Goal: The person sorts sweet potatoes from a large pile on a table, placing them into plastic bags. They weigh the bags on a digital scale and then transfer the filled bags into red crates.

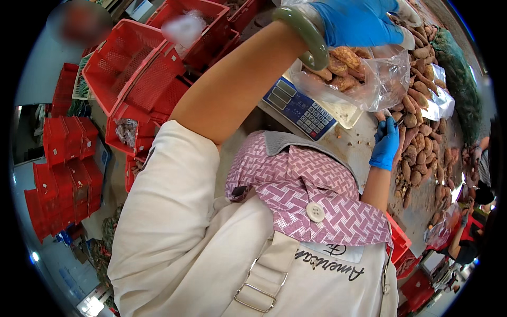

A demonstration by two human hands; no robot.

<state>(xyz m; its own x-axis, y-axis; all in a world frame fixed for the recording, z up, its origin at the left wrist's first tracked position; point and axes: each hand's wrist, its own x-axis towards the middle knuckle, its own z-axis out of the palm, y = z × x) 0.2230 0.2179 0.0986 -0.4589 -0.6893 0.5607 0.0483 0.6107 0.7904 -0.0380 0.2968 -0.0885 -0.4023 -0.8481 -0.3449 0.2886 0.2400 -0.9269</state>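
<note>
My left hand [356,23], in a blue glove with pale fingertips, reaches over a clear plastic bag [390,79] of sweet potatoes [344,63]. Its thumb and fingers are apart, and I see nothing between them. A green bangle [307,37] circles that wrist. The bag rests on a digital scale [300,107] with a blue keypad panel. My right hand [385,140], also blue-gloved, is beside the sweet potato pile [420,150] with its fingers curled. A small dark thing shows at its fingertips; whether it grips this, I cannot tell.
Red plastic crates [130,67] stand to the left, with more red crates [67,170] stacked beyond them. A green mesh sack [457,79] lies along the pile's far side. Dirt and crumbs dot the table [352,148]. Other people [467,230] are at the far right.
</note>
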